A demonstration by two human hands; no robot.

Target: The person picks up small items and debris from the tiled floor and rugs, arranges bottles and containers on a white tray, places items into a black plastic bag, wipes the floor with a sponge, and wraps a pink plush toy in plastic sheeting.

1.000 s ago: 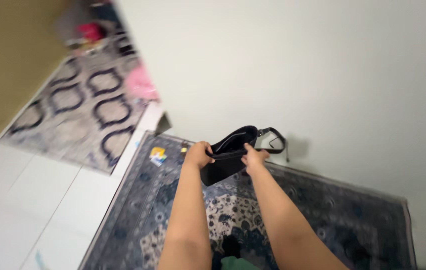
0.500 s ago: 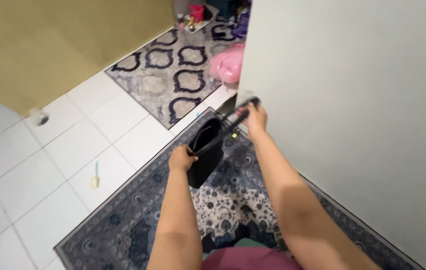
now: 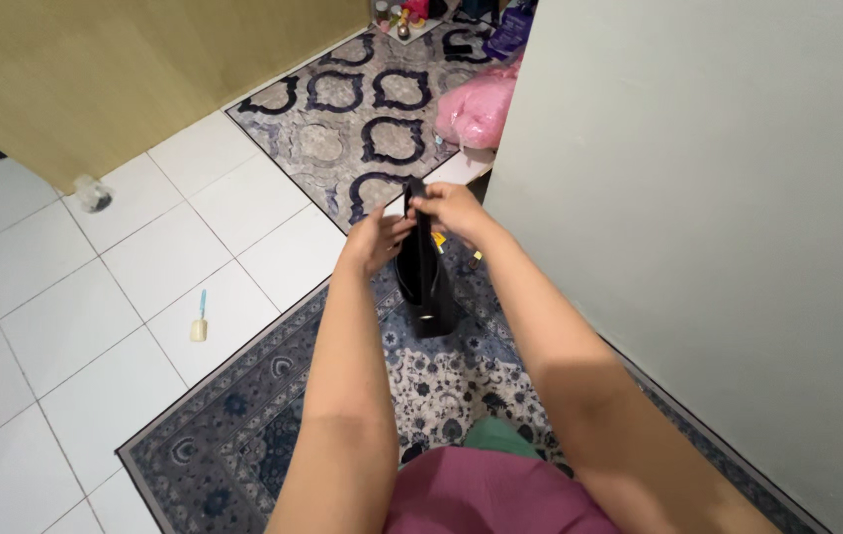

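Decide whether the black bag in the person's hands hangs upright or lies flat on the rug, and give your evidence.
Upright. The black bag hangs edge-on above the blue rug, its top gripped by the left hand and right hand. Whether it is open cannot be told.

Your way is blocked on the right of the frame by the big pale wall (image 3: 718, 227); the white tiled floor (image 3: 75, 326) on the left is open.
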